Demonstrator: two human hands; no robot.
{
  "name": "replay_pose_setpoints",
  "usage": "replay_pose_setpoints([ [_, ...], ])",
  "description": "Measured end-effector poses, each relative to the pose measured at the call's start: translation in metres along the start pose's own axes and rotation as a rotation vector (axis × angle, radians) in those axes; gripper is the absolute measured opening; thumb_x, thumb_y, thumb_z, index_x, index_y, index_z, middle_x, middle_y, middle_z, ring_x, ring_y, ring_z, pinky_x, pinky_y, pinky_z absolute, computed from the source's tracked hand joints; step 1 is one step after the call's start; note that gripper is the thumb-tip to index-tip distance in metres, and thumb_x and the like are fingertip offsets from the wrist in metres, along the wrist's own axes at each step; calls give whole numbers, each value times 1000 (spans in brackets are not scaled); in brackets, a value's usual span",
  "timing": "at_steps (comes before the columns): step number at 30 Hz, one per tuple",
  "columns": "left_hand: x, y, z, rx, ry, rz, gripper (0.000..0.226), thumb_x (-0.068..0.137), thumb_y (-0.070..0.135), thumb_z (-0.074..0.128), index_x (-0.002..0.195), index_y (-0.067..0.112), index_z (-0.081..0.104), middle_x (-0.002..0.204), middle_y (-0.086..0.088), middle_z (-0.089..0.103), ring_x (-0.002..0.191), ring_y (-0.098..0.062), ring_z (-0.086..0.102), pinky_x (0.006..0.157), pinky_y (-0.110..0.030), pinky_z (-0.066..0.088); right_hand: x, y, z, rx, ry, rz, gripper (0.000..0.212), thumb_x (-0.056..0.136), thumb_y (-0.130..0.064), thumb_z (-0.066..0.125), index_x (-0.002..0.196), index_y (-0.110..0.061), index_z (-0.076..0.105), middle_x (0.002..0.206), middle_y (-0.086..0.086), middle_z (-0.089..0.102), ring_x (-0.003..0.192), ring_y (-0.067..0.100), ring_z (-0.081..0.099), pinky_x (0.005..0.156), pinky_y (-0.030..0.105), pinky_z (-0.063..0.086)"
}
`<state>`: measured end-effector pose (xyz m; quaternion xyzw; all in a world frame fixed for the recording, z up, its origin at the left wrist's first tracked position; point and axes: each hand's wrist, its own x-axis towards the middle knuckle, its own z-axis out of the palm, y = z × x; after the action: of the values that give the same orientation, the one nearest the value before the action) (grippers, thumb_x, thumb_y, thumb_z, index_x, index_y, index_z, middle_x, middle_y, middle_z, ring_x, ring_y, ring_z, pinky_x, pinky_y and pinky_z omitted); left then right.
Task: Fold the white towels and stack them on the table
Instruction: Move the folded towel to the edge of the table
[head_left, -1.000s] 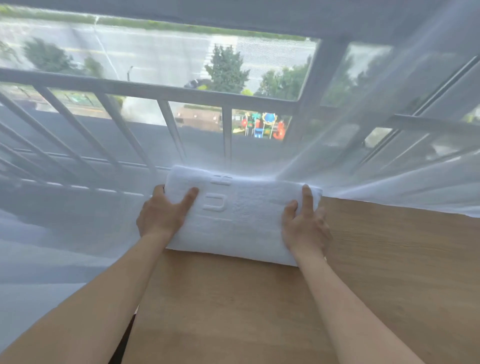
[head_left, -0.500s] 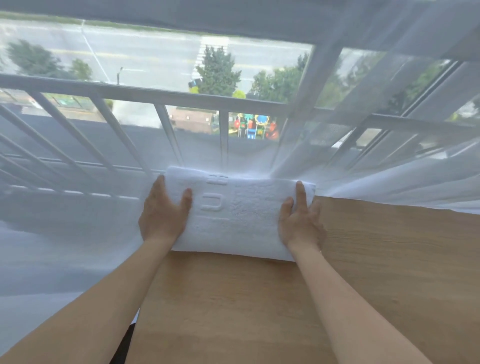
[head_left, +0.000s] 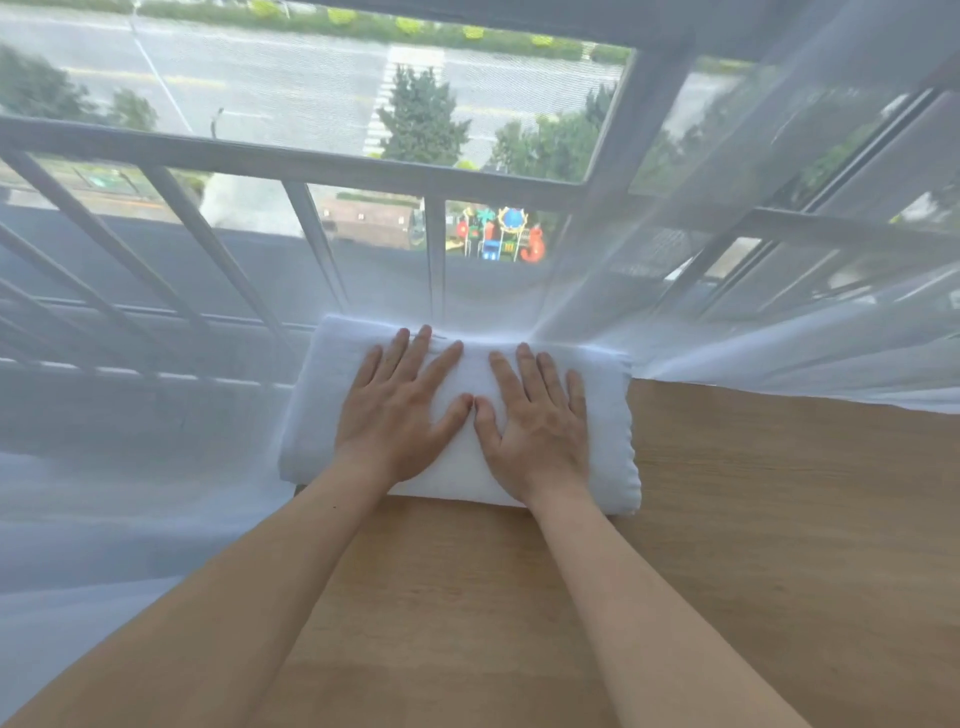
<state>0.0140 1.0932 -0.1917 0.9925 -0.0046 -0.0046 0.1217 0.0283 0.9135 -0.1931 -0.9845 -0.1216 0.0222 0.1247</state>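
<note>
Towel (head_left: 602, 441) folded on table (head_left: 779, 519) — both hands flat, fingers spread, pressing it.

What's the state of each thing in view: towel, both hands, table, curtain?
White terry towel: folded, lying flat at the table's far corner.
Left hand: flat, fingers straight, pressing on the towel.
Right hand: flat, fingers straight, pressing on the towel, thumb touching the left thumb.
Light wooden table: bears the towel.
Sheer white curtain: drawn, draped onto the table's far edge.

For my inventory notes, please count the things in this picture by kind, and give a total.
Folded white towel: 1
Hands, left hand and right hand, pressing flat on it: 2
Wooden table: 1
Sheer curtain: 1
Total: 5
</note>
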Motion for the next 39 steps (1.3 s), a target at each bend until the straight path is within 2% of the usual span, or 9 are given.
replay_pose_setpoints([
  [5,6,-5,-2,17,-40,-18,76,91,76,14,159,41,12,169,4,8,155,-15,-4,125,-41,-5,-2,10,-3,13,-4,83,70,96,-68,14,158,-36,18,168,-2,9,155,18,-2,124,44,-5],
  [9,7,-31,-7,71,-36,-120,84,87,85,4,159,41,11,169,4,5,155,-17,-9,124,-43,-10,-10,29,-5,-51,-37,185,72,94,-70,4,159,-38,5,169,-4,-6,154,18,-12,122,48,-11],
  [13,9,-32,-1,72,-22,-136,87,85,87,3,158,41,12,169,4,6,155,-17,-10,124,-44,-10,-5,32,-3,-31,-36,194,72,93,-71,3,158,-40,3,168,-6,-8,153,19,-15,121,51,-12],
  [21,-17,0,-4,9,-77,-187,75,93,66,3,160,33,10,170,1,2,155,-22,-7,123,-46,-9,-19,25,-21,-4,-230,191,69,98,-66,5,158,-36,-7,165,-5,-22,150,19,-27,119,50,-19],
  [24,-39,32,-4,-15,-132,-86,75,96,66,11,161,29,2,169,1,-6,154,-25,-13,122,-46,-13,-34,24,-37,43,-272,165,68,100,-62,14,159,-33,-3,167,-4,-15,152,20,-21,121,49,-16],
  [27,-59,59,-4,-6,-197,11,79,97,69,15,160,26,-5,168,4,-13,153,-26,-21,122,-47,-16,-66,29,-50,15,-240,115,75,95,-65,29,158,-33,7,169,-3,-3,154,21,-7,124,45,-3],
  [30,-80,85,-9,-11,-274,103,73,99,65,21,161,29,6,168,5,-10,154,-23,-18,124,-44,-8,-100,43,-66,23,-253,133,80,89,-65,39,157,-32,15,168,-3,4,155,19,-2,125,44,4],
  [33,-98,118,-21,-106,-338,167,66,102,60,27,160,29,20,169,8,8,155,-13,-1,123,-37,10,-136,65,-84,34,-279,190,77,89,-60,42,157,-33,17,168,-5,5,155,19,-1,125,44,4],
  [39,-125,221,-36,-123,-262,250,61,104,55,29,158,25,28,165,5,25,153,-12,17,117,-37,26,-205,141,-131,75,-208,267,72,93,-55,44,157,-33,20,168,-2,9,155,21,6,124,44,9],
])
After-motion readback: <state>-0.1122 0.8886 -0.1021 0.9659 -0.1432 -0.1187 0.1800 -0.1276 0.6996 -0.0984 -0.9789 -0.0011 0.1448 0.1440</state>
